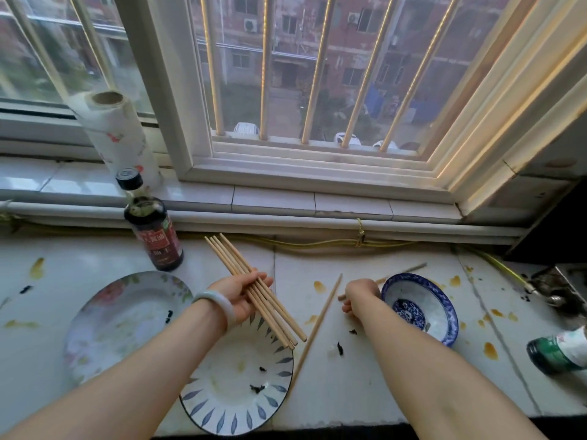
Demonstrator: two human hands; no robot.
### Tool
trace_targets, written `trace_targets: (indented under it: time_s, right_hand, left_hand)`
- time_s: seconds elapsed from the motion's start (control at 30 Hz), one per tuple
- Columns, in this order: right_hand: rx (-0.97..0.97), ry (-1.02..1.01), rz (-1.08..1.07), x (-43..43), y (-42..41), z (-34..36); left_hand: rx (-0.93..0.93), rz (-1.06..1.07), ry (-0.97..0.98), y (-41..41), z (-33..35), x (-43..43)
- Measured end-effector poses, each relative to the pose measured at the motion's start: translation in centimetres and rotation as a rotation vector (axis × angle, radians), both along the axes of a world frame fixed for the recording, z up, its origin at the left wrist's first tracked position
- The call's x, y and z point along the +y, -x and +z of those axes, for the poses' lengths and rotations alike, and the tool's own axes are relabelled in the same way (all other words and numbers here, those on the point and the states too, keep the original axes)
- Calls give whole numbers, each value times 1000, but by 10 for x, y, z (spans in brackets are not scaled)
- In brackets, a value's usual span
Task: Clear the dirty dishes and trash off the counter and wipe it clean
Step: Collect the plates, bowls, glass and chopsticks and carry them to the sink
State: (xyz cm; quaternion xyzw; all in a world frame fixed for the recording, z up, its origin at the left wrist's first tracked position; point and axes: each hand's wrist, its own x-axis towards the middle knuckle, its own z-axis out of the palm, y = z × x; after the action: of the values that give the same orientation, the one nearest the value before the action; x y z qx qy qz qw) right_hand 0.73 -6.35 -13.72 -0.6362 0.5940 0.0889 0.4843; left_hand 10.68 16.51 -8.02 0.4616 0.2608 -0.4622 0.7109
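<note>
Head view: the right hand (362, 296) shows only its back. Its fingers curl down round a thin wooden chopstick (413, 268), their tips hidden under the hand. The far end of that stick is blurred behind the rim of a blue-and-white patterned bowl (422, 309), just right of the hand.

The left hand (238, 296), with a pale stone bangle (219, 304) on its wrist, holds a bundle of pale wooden chopsticks (230, 260), its fingers wrapped round the middle. The lower ends of the bundle hang over a white plate with a blue leaf rim (236, 382) at the front edge of the white stained desk (365, 392); the forearm covers part of that plate.

A loose wooden chopstick (317, 328) lies slanted between the hands, its near end against the leaf plate. A round floral plate (127, 325) sits toward the left, and a dark glass sauce bottle (152, 223) stands behind it near the back edge.

At the right edge a green bottle (556, 354) lies cut off by the frame, and dark metal parts behind it are hard to make out. Bare desk, spotted with sauce and scraps, lies between the leaf plate and the bowl.
</note>
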Motion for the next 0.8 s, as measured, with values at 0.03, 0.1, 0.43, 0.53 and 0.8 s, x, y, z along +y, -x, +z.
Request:
trace_targets:
  time_s: [0.03, 0.1, 0.43, 0.53, 0.8]
  right_hand:
    - [-24, -15, -30, 2, -2, -1]
    - [-75, -1, -43, 9, -3, 2]
    - [58, -83, 274, 100, 56, 5]
    - [92, -70, 323, 108, 66, -5]
    - [138, 121, 436, 102, 49, -7]
  left_hand:
    - [-1, 0, -3, -1, -1, 1]
    - [1, -7, -3, -2, -1, 1]
    - [1, -34, 14, -3, -2, -1]
    - [3, -30, 9, -4, -3, 1]
    - [-6, -25, 0, -1, -6, 8]
